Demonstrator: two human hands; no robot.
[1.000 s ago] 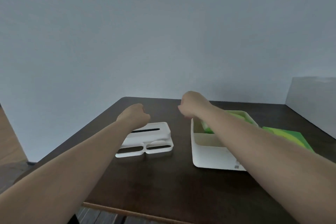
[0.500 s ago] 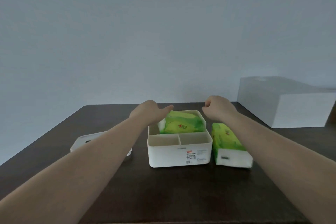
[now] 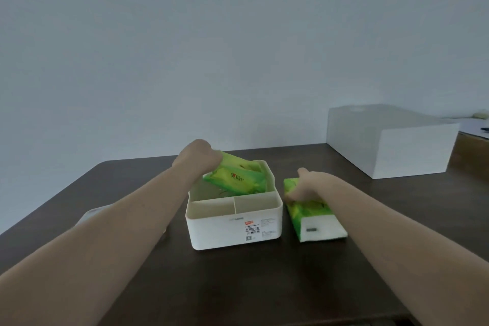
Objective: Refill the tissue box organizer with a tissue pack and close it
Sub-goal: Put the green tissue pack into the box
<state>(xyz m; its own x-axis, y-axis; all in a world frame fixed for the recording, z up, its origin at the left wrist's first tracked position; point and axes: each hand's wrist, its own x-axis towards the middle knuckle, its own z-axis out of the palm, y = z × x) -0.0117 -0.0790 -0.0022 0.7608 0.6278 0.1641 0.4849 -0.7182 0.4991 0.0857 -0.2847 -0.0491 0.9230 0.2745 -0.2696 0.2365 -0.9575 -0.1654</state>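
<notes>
The white tissue box organizer (image 3: pixel 232 230) stands open in the middle of the dark table, with two small empty front compartments. A green tissue pack (image 3: pixel 238 178) sits tilted in its rear compartment, its left end raised. My left hand (image 3: pixel 199 157) grips that raised end. A second green and white tissue pack (image 3: pixel 315 217) lies on the table just right of the organizer. My right hand (image 3: pixel 308 185) rests on its far end, fingers curled around it. The organizer's white lid (image 3: pixel 90 216) lies at the left, mostly hidden behind my left forearm.
A large white box (image 3: pixel 389 145) stands at the back right of the dark table (image 3: pixel 264 286). A plain wall rises behind the table's far edge. A brown surface with small items shows at the far right.
The view swung from the lid to the organizer. My left hand took hold of the pack in the organizer and tipped its left end up. My right hand dropped onto the pack beside it.
</notes>
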